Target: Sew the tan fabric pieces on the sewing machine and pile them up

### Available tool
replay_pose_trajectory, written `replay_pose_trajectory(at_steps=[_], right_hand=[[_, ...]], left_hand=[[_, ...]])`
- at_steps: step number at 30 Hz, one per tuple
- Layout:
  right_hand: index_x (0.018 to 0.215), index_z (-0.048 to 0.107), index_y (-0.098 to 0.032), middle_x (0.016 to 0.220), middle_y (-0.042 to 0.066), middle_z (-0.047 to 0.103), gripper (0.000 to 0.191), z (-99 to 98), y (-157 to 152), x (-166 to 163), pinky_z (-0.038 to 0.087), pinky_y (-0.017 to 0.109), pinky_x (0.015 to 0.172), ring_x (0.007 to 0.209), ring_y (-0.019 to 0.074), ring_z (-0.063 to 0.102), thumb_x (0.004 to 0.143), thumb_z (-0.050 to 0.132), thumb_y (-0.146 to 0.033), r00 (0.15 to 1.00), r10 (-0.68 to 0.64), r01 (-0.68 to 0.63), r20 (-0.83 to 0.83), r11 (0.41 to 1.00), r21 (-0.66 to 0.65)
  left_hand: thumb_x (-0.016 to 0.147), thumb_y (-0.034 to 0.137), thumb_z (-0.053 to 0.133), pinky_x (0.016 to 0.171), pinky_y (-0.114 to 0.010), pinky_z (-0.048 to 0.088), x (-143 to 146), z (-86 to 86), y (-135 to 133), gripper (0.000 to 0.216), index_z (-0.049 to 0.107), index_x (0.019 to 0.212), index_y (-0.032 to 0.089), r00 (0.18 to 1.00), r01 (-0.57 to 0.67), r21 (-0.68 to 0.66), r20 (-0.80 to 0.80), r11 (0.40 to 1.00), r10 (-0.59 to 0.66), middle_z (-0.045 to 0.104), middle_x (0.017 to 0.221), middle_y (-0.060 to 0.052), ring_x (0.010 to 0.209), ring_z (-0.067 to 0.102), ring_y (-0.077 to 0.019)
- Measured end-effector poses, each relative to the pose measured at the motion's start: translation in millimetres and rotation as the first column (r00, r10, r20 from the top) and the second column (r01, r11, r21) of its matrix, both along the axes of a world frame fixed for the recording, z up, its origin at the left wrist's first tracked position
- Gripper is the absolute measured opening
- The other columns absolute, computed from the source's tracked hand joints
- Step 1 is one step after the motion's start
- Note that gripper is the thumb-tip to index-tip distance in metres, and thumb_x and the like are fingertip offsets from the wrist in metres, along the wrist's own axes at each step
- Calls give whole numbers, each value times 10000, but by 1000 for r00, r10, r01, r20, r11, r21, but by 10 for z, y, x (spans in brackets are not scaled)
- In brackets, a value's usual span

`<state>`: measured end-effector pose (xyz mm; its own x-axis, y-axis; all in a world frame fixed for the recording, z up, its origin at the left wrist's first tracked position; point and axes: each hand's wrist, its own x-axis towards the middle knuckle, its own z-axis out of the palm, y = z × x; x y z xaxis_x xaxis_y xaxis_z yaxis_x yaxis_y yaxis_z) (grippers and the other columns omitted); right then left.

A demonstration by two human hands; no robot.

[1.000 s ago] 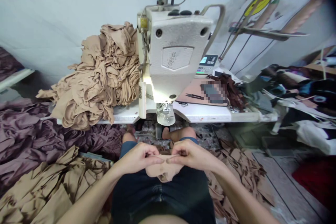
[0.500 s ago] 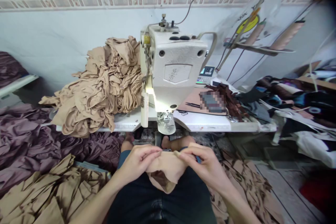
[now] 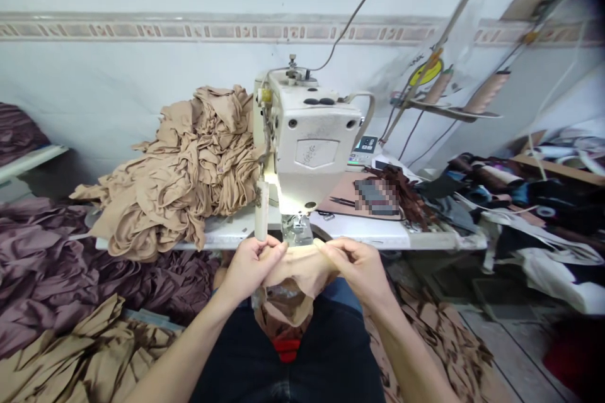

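Observation:
Between my two hands a small beige stretch garment (image 3: 302, 271) is held by its upper edge, with the lower part hanging open over my lap. My left hand (image 3: 253, 264) pinches the edge's left end. My right hand (image 3: 352, 264) grips the right end, thumb and fingers closed on the cloth. Just beyond the taut edge stands a white sewing machine (image 3: 316, 145), its lamp lit. The needle area and presser foot (image 3: 297, 225) sit directly in front of the garment, which partly covers the machine's narrow arm.
Beige garments (image 3: 189, 170) are heaped left of the machine on the white table (image 3: 368, 236). Purple cloth (image 3: 42, 258) and brown-beige cloth (image 3: 85, 352) lie lower left. At right are a thread stand (image 3: 454, 108) with cones, dark brown strips (image 3: 406, 192) and a pixelated item (image 3: 377, 196).
Both hands have moved forward and up with the beige garment, from over the lap to the machine's front. The camera view has also tilted a little upward.

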<state>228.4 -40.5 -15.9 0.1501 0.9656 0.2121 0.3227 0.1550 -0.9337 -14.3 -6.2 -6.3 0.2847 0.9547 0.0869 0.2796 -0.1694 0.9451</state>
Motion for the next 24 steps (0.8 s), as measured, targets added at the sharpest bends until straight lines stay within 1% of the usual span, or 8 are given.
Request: replay_pose_trajectory(at_steps=[3,6,9,13,16,19,22,24], right_hand=[[715,774,-154,670,39,664,462,-57,75,37,440,313,606,644,195,556,857,792,-594,996,-11,8,-90,999,-34],[713,772,-155,662,33,659,480,-84,143,59,424,315,599,631,194,544,833,807,-618,989,-40,33,-145,998,-51],[712,771,-152,662,38,668,494,-87,218,78,423,317,604,636,200,550,825,816,-630,984,-58,50,-170,998,-50],[725,791,-148,702,60,722,493,-84,314,132,468,330,663,691,228,608,810,824,-633,984,-64,63,-165,998,-11],[711,792,-148,687,57,719,490,-98,346,167,460,324,642,675,224,603,798,837,-628,983,-60,59,-175,998,-12],[724,792,-147,689,49,709,478,-158,334,167,448,319,631,667,214,593,793,856,-616,978,-52,45,-202,998,-39],[724,775,-154,692,35,692,486,-300,304,141,445,315,648,680,206,587,824,838,-626,973,-58,48,-222,998,-50],[716,760,-159,665,28,670,518,-436,273,127,442,314,639,664,203,583,843,815,-658,973,-75,63,-220,996,-60]], left_hand=[[911,442,735,566,-237,351,64,45,71,299,683,772,182,995,-96,20,-9,995,96,508,584,52,564,477,-131],[896,411,763,575,-235,358,140,45,139,253,650,813,201,986,-161,56,64,985,157,472,590,66,565,463,-131],[906,417,764,578,-225,359,214,-3,212,256,621,868,208,975,-174,39,148,984,166,431,603,84,554,433,-120],[894,463,780,553,-206,319,287,-56,297,320,593,935,206,963,-143,3,231,990,138,365,624,111,533,380,-97],[883,504,794,537,-201,297,321,-59,335,375,576,945,206,956,-116,-2,270,993,113,361,638,114,535,369,-90],[890,539,802,533,-196,304,341,-71,347,411,566,954,209,944,-91,-39,315,995,98,376,639,111,538,377,-90],[915,575,775,568,-202,373,326,-143,334,417,581,974,211,936,-104,-58,333,993,117,472,674,80,587,469,-111],[946,597,733,615,-220,431,265,-231,310,410,607,980,209,945,-140,-37,294,989,145,561,721,44,649,546,-137]])
